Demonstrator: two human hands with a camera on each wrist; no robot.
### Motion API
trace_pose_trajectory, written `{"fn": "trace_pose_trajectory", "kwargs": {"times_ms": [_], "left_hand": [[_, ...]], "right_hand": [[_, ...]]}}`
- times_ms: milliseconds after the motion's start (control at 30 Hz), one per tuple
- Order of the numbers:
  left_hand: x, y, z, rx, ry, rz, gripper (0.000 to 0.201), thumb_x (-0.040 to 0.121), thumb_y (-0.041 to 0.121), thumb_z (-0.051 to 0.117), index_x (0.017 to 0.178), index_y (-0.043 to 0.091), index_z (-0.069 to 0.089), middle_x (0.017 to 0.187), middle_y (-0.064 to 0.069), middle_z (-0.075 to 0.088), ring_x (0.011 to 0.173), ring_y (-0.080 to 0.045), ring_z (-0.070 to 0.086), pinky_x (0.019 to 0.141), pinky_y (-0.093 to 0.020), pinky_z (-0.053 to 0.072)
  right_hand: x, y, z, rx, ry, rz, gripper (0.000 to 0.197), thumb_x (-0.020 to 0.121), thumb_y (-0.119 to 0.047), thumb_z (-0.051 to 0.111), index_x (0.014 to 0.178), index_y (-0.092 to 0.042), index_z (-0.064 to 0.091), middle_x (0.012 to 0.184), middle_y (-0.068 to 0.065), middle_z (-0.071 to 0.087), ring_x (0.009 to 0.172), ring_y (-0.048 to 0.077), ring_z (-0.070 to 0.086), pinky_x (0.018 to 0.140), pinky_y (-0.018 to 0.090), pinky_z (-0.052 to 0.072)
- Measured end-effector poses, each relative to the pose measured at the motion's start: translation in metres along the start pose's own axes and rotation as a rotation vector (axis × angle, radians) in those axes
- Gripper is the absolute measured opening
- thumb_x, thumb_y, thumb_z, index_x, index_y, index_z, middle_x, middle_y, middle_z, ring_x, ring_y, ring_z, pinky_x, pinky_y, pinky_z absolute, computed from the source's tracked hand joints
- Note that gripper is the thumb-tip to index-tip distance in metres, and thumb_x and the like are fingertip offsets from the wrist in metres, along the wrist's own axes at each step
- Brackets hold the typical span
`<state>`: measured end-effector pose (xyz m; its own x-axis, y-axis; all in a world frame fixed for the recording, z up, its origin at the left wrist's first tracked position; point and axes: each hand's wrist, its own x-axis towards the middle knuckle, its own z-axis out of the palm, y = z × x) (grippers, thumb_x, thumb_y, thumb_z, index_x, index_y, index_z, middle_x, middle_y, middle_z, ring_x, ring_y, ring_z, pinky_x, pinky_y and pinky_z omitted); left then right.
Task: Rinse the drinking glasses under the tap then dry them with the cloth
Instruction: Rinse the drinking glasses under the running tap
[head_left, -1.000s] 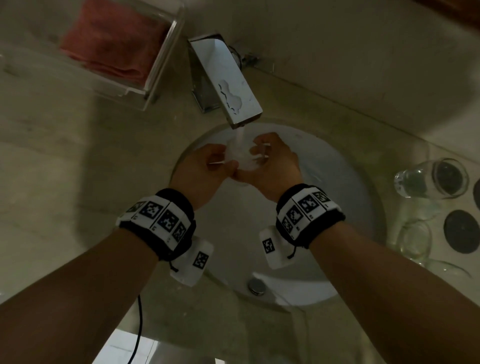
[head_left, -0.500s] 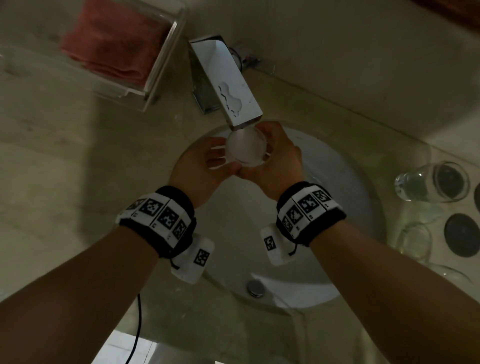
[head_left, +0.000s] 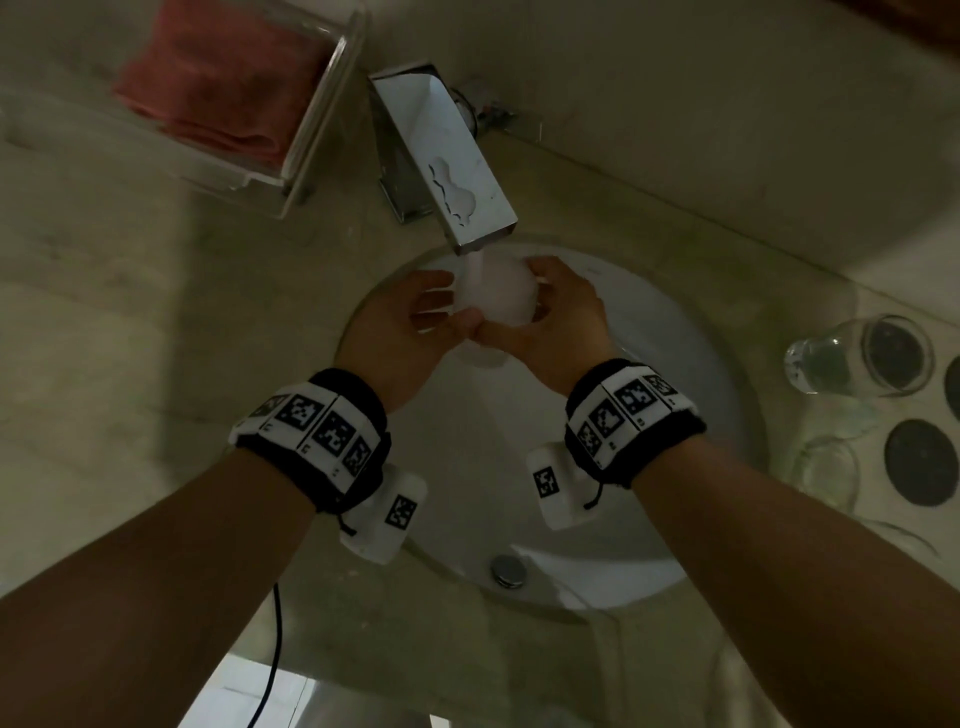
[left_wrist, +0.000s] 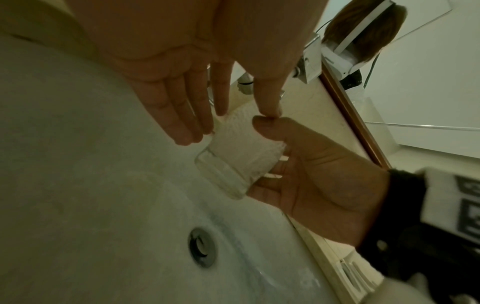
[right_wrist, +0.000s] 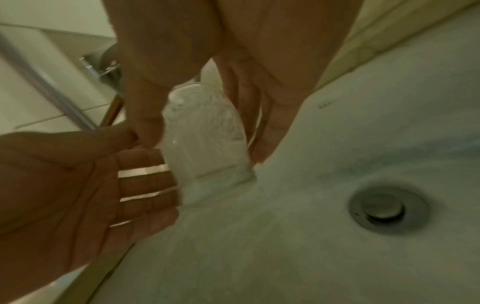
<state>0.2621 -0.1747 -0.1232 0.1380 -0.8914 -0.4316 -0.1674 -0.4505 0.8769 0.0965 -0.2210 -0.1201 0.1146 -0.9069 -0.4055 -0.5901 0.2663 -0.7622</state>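
A pale stone counter (head_left: 130, 332) runs round a white oval basin (head_left: 691, 364) set into it, in a dim room with a light wall behind. A square metal tap (head_left: 447, 156) stands at the far edge of the basin, and water pours from its spout. Just below the spout, over the basin, is the one glass being rinsed (head_left: 496, 299), white with foaming water. The right hand (head_left: 550, 327) holds this glass, thumb on one side and fingers curved round the other; the left wrist view shows the glass tilted, its thick base low toward the basin. The left hand (head_left: 410, 327) lies against the other side with its fingers nearly straight, and its thumb tip meets the right thumb. A round metal drain plug (right_wrist: 384, 209) sits in the basin floor, and an overflow button (head_left: 508, 570) shows on the near wall of the basin. To the right of the basin are two more glasses: one (head_left: 857, 356) lies on its side, mouth turned away from the basin, and one (head_left: 826, 467) nearer the viewer is faint and hard to make out. Beside them lie dark round coasters (head_left: 919, 462); three are in view, two of them cut by the frame. To the left of the tap a clear box (head_left: 306, 156) holds one folded red cloth (head_left: 218, 78). Each wrist wears a black band with printed square markers (head_left: 317, 431).
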Motion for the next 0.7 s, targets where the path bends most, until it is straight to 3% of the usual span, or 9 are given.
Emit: {"fn": "trace_pose_trajectory", "kwargs": {"times_ms": [67,100,200,233,333,400,500,633,700], "left_hand": [[0.001,0.000,0.001,0.011,0.006,-0.025,0.042,0.090,0.035,0.069,0.128,0.022,0.059,0.118,0.004,0.065,0.108,-0.011,0.064,0.100,-0.038,0.053],[0.001,-0.001,0.002,0.023,0.009,-0.033,0.040,0.091,0.037,0.068,0.128,0.022,0.059,0.118,0.005,0.065,0.110,-0.013,0.064,0.100,-0.041,0.053],[0.001,-0.002,0.003,0.068,0.003,-0.051,0.043,0.092,0.043,0.066,0.128,0.022,0.060,0.115,0.007,0.064,0.112,-0.014,0.063,0.101,-0.045,0.052],[0.000,-0.003,0.004,0.084,-0.002,-0.057,0.045,0.091,0.046,0.065,0.129,0.022,0.060,0.115,0.008,0.063,0.111,-0.014,0.063,0.100,-0.045,0.052],[-0.003,-0.004,0.005,0.113,-0.007,-0.066,0.049,0.090,0.051,0.064,0.130,0.022,0.060,0.109,0.013,0.063,0.108,-0.014,0.064,0.100,-0.044,0.052],[-0.004,-0.005,0.006,0.133,-0.003,-0.073,0.045,0.093,0.048,0.062,0.129,0.022,0.061,0.104,0.016,0.062,0.105,-0.015,0.065,0.099,-0.043,0.053],[-0.006,-0.004,0.007,0.165,-0.030,-0.074,0.046,0.093,0.051,0.059,0.128,0.021,0.062,0.109,0.007,0.065,0.101,-0.018,0.066,0.098,-0.044,0.053],[-0.009,-0.002,0.008,0.088,-0.063,-0.098,0.069,0.072,0.073,0.052,0.115,0.022,0.069,0.109,0.001,0.072,0.104,-0.018,0.068,0.096,-0.047,0.055],[-0.010,0.000,0.010,0.031,-0.079,-0.132,0.064,0.078,0.070,0.052,0.113,0.019,0.069,0.105,0.000,0.073,0.097,-0.020,0.071,0.089,-0.049,0.058]], "right_hand": [[0.001,0.003,0.001,0.045,-0.047,0.134,0.096,0.052,-0.068,0.084,0.130,-0.021,0.056,0.123,-0.005,0.065,0.106,0.013,0.066,0.086,0.031,0.058],[0.002,0.006,0.001,0.092,-0.065,0.203,0.092,0.051,-0.070,0.083,0.125,-0.020,0.060,0.120,-0.003,0.068,0.103,0.015,0.069,0.087,0.036,0.059],[-0.001,0.005,-0.001,0.199,-0.125,0.335,0.044,0.072,-0.050,0.080,0.099,-0.017,0.069,0.095,0.003,0.076,0.085,0.020,0.075,0.081,0.042,0.062],[-0.003,0.003,-0.002,0.191,-0.139,0.366,0.040,0.077,-0.049,0.078,0.094,-0.014,0.069,0.091,0.005,0.076,0.083,0.022,0.075,0.080,0.042,0.062],[-0.006,0.001,-0.005,0.191,-0.160,0.474,0.046,0.081,-0.053,0.072,0.091,-0.008,0.064,0.087,0.009,0.073,0.079,0.025,0.074,0.074,0.040,0.063],[-0.007,0.000,-0.006,0.238,-0.175,0.540,0.055,0.080,-0.056,0.072,0.101,-0.006,0.061,0.086,0.010,0.070,0.072,0.025,0.073,0.069,0.040,0.064],[-0.008,-0.001,-0.010,0.245,-0.192,0.568,0.069,0.079,-0.060,0.068,0.120,-0.006,0.055,0.086,0.008,0.067,0.068,0.023,0.070,0.059,0.032,0.059],[-0.005,-0.003,-0.010,0.186,-0.169,0.534,0.081,0.074,-0.066,0.069,0.124,-0.005,0.054,0.088,0.010,0.070,0.072,0.025,0.073,0.062,0.034,0.062],[-0.003,-0.006,-0.008,0.149,-0.152,0.478,0.080,0.069,-0.068,0.071,0.114,-0.003,0.059,0.089,0.012,0.072,0.073,0.026,0.074,0.067,0.039,0.064]]}}
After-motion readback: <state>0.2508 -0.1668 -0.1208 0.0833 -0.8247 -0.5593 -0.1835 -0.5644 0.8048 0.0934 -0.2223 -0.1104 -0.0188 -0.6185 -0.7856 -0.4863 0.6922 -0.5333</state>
